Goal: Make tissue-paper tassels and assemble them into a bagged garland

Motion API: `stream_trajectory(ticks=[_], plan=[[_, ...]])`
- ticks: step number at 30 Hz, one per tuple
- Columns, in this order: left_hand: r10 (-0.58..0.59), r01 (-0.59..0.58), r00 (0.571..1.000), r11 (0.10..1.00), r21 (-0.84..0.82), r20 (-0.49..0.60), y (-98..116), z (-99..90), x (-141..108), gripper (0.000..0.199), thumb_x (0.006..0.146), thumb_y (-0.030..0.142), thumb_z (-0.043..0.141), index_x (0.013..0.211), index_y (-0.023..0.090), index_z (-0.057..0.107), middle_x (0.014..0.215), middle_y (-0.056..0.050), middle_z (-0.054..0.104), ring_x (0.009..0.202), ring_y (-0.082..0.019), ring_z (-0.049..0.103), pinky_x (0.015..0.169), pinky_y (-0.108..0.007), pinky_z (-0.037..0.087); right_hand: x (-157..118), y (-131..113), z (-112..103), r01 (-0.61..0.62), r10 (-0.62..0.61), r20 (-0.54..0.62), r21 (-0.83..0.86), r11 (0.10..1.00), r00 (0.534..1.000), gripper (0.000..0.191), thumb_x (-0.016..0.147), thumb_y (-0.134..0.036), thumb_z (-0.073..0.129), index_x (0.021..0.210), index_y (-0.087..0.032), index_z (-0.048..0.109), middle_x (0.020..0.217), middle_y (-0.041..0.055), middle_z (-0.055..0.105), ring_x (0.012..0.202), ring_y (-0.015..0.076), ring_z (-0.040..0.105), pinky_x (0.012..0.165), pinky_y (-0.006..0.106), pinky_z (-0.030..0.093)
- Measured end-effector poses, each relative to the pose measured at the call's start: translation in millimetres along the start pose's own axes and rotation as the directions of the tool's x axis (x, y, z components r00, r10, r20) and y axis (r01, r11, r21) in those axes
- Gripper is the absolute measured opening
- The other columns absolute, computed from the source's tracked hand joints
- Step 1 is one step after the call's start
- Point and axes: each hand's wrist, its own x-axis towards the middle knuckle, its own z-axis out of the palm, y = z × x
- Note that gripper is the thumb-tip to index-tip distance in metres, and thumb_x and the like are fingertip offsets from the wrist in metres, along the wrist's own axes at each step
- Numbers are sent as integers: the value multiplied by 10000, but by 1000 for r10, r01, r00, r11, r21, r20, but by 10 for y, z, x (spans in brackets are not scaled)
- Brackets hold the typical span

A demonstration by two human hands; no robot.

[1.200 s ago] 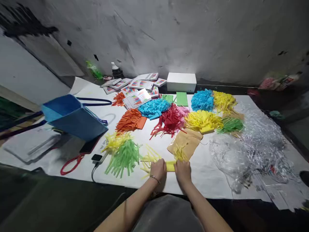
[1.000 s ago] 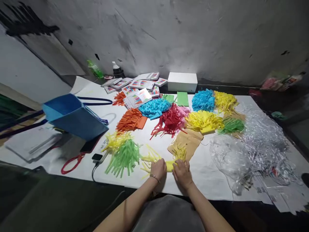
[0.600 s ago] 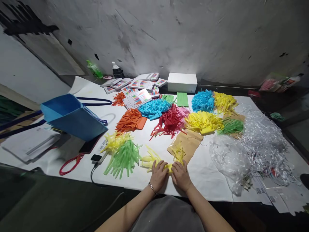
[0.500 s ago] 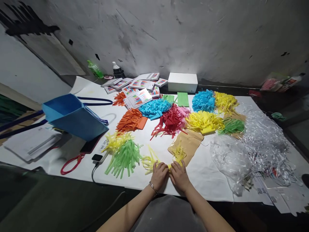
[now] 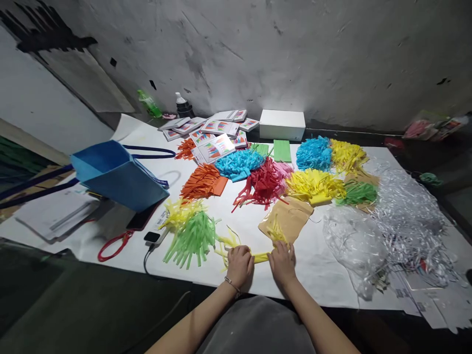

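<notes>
Low at the front of the table, a yellow paper tassel (image 5: 261,257) lies stretched sideways between my hands, its middle rolled into a narrow band and its cut strips fanning out at both ends. My left hand (image 5: 239,265) is closed on the band's left part, with loose strips beyond the fingers. My right hand (image 5: 282,261) grips the right part, and strips stick up past its fingertips. Left of my hands rest a light green tassel (image 5: 193,238) and a pale yellow tassel (image 5: 180,213). A brown paper envelope (image 5: 285,219) lies just behind my right hand.
Orange fringe (image 5: 202,182), blue fringe (image 5: 239,164), red fringe (image 5: 267,182) and yellow fringe (image 5: 315,184) lie farther back. Printed packs (image 5: 217,147) and a white box (image 5: 282,125) stand by the wall. A blue bag (image 5: 121,179) is left; clear plastic (image 5: 354,246) and silvery strips (image 5: 409,216) lie right.
My hands have moved apart along the yellow tassel, so more of its rolled middle shows between them. The view has shifted slightly.
</notes>
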Motion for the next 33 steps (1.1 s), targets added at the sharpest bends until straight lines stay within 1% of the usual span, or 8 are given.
stream_trajectory(ticks=[4,6,9,12,16,22,27,33], plan=[[-56,55,998,998,40,20,63,-8,138,172,841,227,538,756,187,682,923,-91,612,928,-274,517,851,-469,341,109,-60,-28,-48,48,4,-30,998,999,103,883,-216,540,890,-202,642,1120,142,625,1116,304,493,1040,586,185],[-52,51,998,998,42,32,51,-12,164,151,828,230,555,750,191,677,912,-85,609,920,-271,521,840,-458,348,85,-61,-29,30,-30,26,-11,999,999,102,874,-230,562,944,-223,636,1156,108,614,1153,275,473,1073,548,166],[-41,40,999,999,33,32,10,-28,136,115,822,275,591,854,197,668,990,-84,612,968,-268,521,893,-463,345,14,-50,4,158,-159,55,34,987,986,59,879,-255,575,864,-245,631,1069,38,647,1133,214,489,1106,467,153],[77,-77,997,997,1,-24,-13,-4,57,226,800,310,649,1008,224,635,1199,-91,579,1131,-286,471,1030,-519,253,-38,-48,40,151,-153,44,51,987,987,111,901,-206,540,824,-226,618,964,27,660,1050,199,525,1096,477,157],[223,-228,967,973,-33,-122,0,117,-20,60,835,217,616,861,259,650,1147,-39,627,1125,-250,491,1080,-541,194,-63,-83,50,124,-126,28,66,990,992,93,897,-269,564,958,-222,616,1083,56,633,1097,221,504,1096,509,156],[175,-186,980,974,-130,-91,-36,141,12,64,825,237,622,779,227,664,982,-44,646,967,-218,537,1005,-462,313,-135,-7,86,190,-192,16,82,978,981,61,910,-238,562,882,-249,615,1039,8,658,1093,171,520,1118,447,134],[160,-162,987,981,-110,-33,-48,43,23,147,864,235,563,756,219,661,962,-35,642,946,-207,537,981,-436,317,-235,162,35,99,-97,-27,47,994,995,118,928,-190,509,883,-220,613,1052,44,662,1077,193,530,1090,468,149],[11,-11,999,1000,-7,-40,155,33,69,157,850,170,504,812,167,657,950,-95,613,942,-268,516,914,-493,325,-116,20,-5,-47,46,-39,-24,999,998,152,917,-189,483,843,-201,615,974,109,638,996,260,532,1012,505,231]])
